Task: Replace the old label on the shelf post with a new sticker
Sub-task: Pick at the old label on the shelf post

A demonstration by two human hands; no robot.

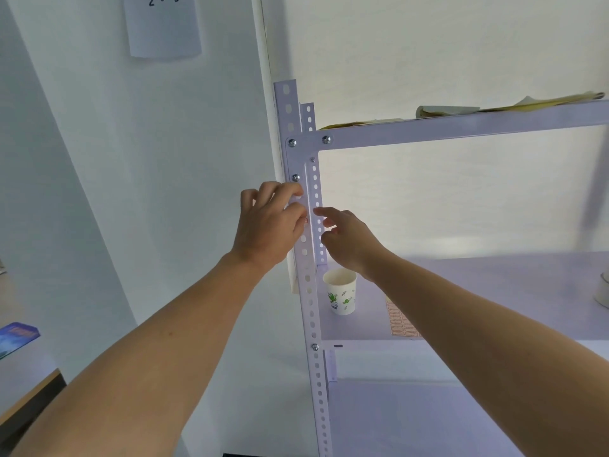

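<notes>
Blue book (19,335): one, at the far left edge, lying on a pale worktop (31,374).
Paper sheet (163,26): one, hanging on the wall at the top left, with "2 - 5" written on it.
Left hand (268,225): raised to the shelf post (305,268) from the post's left side. Its grip is closed, four fingers curled onto the front face of the post; the thumb is hidden.
Label (305,221): one small piece with a red edge, on the front face of the post, just beside the lowest left fingertip. I cannot tell if the fingers pinch it or only lie next to it.
Posts: two perforated ones, the front post and a second post (317,199) close behind it.
Screws (295,177): three large ones on the corner plate above the hands.
Right hand (346,240): on the right of the post, its grip empty. The index finger is stretched toward the post and the other fingers are loosely bent. Whether the tip touches the metal I cannot tell.
Paper cup (341,295): one, white with a green print, upright in the left corner of the middle shelf (494,291).
Sticker sheet (400,319): one, flat on the same shelf, to the right of the cup and partly under the right forearm.
Papers (461,110): several yellowish sheets on the top shelf.
Tape roll (604,288): one, cut by the right edge.
</notes>
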